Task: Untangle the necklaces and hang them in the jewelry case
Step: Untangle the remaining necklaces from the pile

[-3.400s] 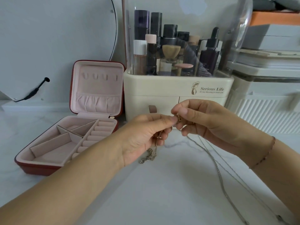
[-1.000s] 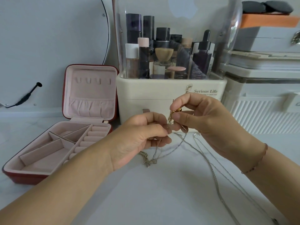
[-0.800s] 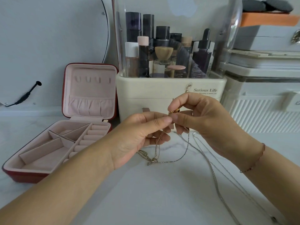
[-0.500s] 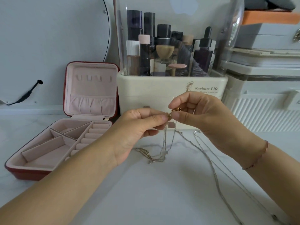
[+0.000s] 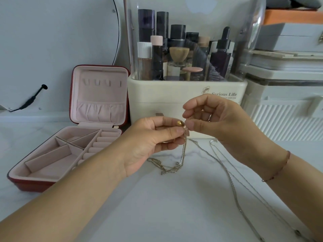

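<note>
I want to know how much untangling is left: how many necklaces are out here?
2 for sure: a gold chain pinched between left hand and right hand, bunched on the table; a silver chain trailing toward lower right. Its strands might be two necklaces.

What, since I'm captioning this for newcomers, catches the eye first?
The left hand and right hand meet mid-frame, pinching tangled necklaces whose chains trail onto the table. An open red jewelry case lies at left; a cream organizer full of bottles stands behind.
</note>
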`<state>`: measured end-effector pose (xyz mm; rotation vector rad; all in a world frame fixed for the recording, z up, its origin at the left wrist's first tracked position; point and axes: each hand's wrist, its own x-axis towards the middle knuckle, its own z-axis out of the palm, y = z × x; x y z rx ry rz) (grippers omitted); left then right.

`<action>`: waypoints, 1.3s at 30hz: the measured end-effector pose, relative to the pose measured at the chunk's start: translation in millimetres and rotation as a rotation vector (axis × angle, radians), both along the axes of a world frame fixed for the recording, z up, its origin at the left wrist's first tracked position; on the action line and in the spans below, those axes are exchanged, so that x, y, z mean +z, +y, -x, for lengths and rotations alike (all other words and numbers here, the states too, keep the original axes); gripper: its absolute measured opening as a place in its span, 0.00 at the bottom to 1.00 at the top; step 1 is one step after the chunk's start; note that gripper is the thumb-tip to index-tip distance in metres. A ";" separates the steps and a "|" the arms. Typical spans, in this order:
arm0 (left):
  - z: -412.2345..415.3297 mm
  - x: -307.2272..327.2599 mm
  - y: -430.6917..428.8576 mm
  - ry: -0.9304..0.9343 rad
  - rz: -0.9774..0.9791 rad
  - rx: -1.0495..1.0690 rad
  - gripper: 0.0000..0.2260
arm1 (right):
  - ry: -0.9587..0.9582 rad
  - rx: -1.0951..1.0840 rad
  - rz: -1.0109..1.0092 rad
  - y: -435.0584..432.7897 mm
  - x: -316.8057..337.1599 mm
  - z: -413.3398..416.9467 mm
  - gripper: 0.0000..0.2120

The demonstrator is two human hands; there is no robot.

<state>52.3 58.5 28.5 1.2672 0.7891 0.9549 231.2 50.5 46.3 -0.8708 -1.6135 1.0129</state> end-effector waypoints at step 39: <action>-0.2 1.5 3.9 -0.184 0.069 0.040 0.07 | -0.025 0.237 0.276 2.6 -2.1 -3.1 0.12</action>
